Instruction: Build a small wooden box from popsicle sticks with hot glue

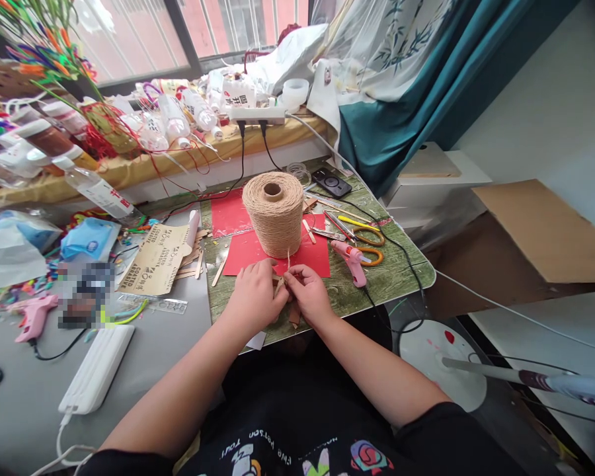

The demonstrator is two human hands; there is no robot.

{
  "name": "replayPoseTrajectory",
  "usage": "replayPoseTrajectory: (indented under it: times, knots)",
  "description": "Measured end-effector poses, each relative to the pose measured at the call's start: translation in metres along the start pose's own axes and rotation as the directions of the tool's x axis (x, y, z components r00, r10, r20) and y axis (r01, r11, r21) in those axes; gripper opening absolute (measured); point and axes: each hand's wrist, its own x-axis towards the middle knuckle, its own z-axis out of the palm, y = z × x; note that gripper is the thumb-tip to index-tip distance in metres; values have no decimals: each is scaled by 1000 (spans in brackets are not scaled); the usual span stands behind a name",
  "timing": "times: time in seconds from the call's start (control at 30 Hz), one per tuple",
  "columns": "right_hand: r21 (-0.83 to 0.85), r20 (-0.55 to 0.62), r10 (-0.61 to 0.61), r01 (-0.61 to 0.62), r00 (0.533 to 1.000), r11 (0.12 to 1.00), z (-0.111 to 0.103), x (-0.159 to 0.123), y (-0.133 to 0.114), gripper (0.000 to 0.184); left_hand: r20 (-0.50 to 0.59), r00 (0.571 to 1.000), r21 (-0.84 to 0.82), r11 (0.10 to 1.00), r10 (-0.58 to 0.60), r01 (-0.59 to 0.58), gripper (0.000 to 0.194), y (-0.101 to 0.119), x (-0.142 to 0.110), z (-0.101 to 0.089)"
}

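Observation:
A big spool of jute twine stands upright on red paper, just beyond my hands. From its lower front a loose strand of twine runs down to my fingers. My right hand pinches this strand between thumb and fingertips. Close beside it, my left hand is closed, its fingers bent inward around a small tan piece that is mostly hidden. Below the hands, near the table's front edge, lie brown strips, partly covered by my fingers.
Right of the spool are a pink glue gun, orange-handled scissors, pens and a black phone. Sandpaper and craft sticks lie to the left. A white power strip rests on the grey table. Bottles crowd the windowsill.

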Motion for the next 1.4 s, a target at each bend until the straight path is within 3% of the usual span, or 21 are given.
replayPoseTrajectory:
  times: [0.5,0.7,0.87,1.03,1.17,1.27,1.4]
  knots:
    - [-52,-4,-27,27,1000,998,1,-4,-1,30,26,1000,55,998,17,-18,40,5,-4,-2]
    - [-117,-3,9,-9,1000,993,0,-6,0,35,163,963,-84,976,213,-201,61,-14,-12,-18]
    - [-114,12,1,0,1000,994,1,-8,-2,34,231,938,-153,961,260,-228,70,-24,-16,-28]
    - [-124,4,7,-7,1000,992,2,-8,-4,35,180,955,-144,966,238,-214,54,-21,-13,-22]
    - [-129,3,4,-3,1000,992,1,-7,-3,36,171,961,-131,971,219,-198,53,-17,-13,-19]
    - [-131,10,3,-2,1000,991,1,-7,-2,36,185,958,-148,970,221,-195,52,-16,-12,-24]
    - [-130,11,14,-12,1000,991,0,-7,-2,35,222,961,-242,964,165,-110,36,-15,-10,-33]
